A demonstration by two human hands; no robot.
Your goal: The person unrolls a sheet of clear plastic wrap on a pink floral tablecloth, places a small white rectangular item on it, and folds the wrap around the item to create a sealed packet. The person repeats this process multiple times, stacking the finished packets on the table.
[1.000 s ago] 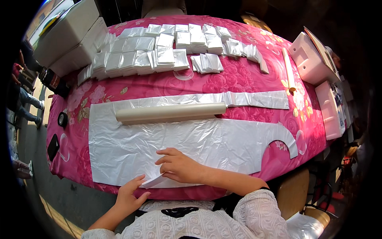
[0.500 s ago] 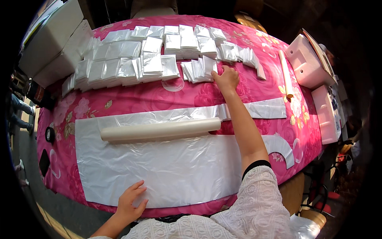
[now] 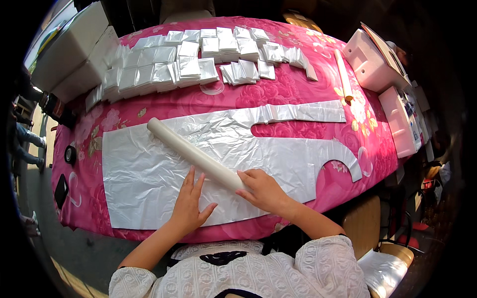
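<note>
A white plastic sheet (image 3: 144, 184) lies spread across the table, its right side cut into a straight strip and a curved strip, like a disposable apron. Slanting over it is a pale smooth tube (image 3: 198, 155), its far end to the left. My right hand (image 3: 266, 188) grips the tube's near right end, thumb and fingers around it. My left hand (image 3: 191, 208) is open, fingers spread over the sheet, fingertips close to the tube's near side; whether they touch it I cannot tell.
Stacks of folded silvery-white plastic packets (image 3: 144, 77) fill the table's far side. A second tube (image 3: 344, 77) lies near foam boxes (image 3: 370, 62) on the right. A tape roll (image 3: 70, 155) and a flat black object (image 3: 61, 191) sit at the left edge. A wooden stool (image 3: 362, 223) stands lower right.
My right hand has come back from the packets to grip the tube. The tube has swung from nearly level to slanting. One packet now lies flat beside the near stack. My left hand has moved rightward.
</note>
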